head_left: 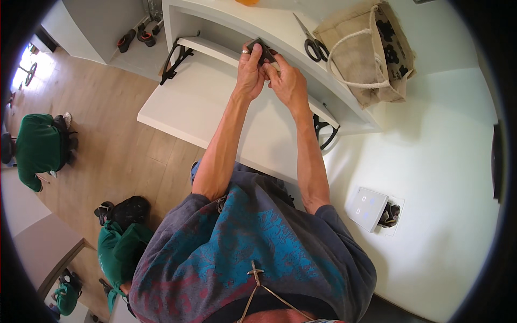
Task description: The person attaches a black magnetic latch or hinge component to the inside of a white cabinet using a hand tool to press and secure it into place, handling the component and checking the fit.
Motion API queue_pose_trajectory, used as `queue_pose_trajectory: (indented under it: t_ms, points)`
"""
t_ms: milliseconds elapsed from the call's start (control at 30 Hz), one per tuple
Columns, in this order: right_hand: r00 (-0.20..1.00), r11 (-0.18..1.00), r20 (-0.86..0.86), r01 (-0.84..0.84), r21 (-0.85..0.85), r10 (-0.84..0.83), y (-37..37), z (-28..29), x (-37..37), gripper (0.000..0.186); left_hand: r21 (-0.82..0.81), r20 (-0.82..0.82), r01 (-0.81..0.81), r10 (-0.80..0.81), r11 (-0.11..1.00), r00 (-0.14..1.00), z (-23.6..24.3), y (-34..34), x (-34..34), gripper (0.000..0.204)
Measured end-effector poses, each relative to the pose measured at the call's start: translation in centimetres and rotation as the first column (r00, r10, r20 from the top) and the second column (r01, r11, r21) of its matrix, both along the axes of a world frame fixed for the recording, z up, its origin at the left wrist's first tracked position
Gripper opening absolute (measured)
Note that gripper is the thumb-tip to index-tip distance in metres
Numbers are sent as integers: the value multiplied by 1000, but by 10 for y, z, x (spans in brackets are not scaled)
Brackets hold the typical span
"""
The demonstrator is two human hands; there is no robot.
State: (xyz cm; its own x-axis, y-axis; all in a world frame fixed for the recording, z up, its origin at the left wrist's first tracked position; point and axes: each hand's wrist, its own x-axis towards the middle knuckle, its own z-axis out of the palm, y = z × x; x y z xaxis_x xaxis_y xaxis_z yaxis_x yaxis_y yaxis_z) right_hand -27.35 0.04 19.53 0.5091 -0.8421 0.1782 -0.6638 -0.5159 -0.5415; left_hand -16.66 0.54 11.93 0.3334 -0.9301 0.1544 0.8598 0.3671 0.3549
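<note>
A small dark, block-like piece is held between both my hands in front of a white cabinet. My left hand, with a ring on one finger, has its thumb on the piece's near side. My right hand grips the piece from the right, its fingertips close to the left hand's. What kind of thing the piece is, I cannot tell. Below the hands lies the cabinet's white flap door, swung down and open. A black hinge arm joins it at the left, and another black hinge arm at the right.
Scissors lie on the cabinet top beside a beige fabric bag with rope handles. On the right wall a switch panel hangs tilted beside its open wiring box. People in green tops are at the left. Shoes stand at the back left.
</note>
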Motion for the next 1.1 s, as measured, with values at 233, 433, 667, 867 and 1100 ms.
queue_pose_trajectory:
  t_ms: [233,433,667,867,1100]
  points:
    - [999,1000,-36,12,-19,-13,-2,-2,1,35,-15,-20,-16,16,1000,1000,1,0,-1,17]
    - [1000,999,-22,-2,-37,1,-6,-6,1,36,-19,-17,-21,20,1000,1000,1,-1,-1,18]
    - [1000,1000,-23,5,-17,-6,-6,-6,2,33,-9,13,-47,47,999,999,3,-2,-1,19]
    - [999,997,42,-20,-72,23,-4,-4,7,27,41,13,-69,69,997,998,7,-1,1,20]
    - [999,1000,45,-21,-24,22,-4,-3,9,24,54,7,-114,113,992,994,13,0,-1,21]
